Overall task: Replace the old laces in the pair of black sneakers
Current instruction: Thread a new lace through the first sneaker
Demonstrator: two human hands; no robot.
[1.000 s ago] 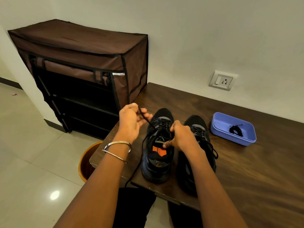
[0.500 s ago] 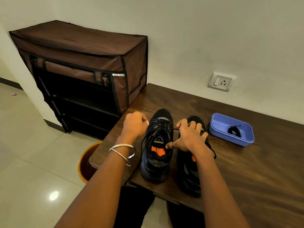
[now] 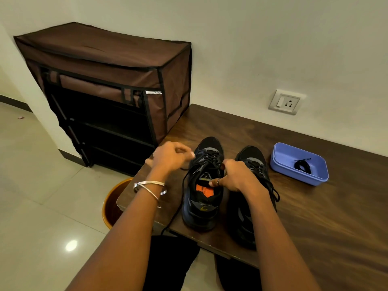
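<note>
Fingers of the left hand [image 3: 171, 155] are curled together just left of the left sneaker [image 3: 202, 185]; whether they pinch the lace [image 3: 184, 183] is blurred, so I cannot tell. That lace trails down over the table [image 3: 315, 217] edge. Right hand [image 3: 235, 175] fingers are bunched over the same shoe's lacing, seemingly pinching a strand, its thumb beside the tongue. Beside it stands the right sneaker [image 3: 255, 164], still laced. Further right, a blue tray [image 3: 281, 162] holds a coiled black lace [image 3: 302, 165].

Two black sneakers [image 3: 202, 198] side by side, upright, laced
</note>
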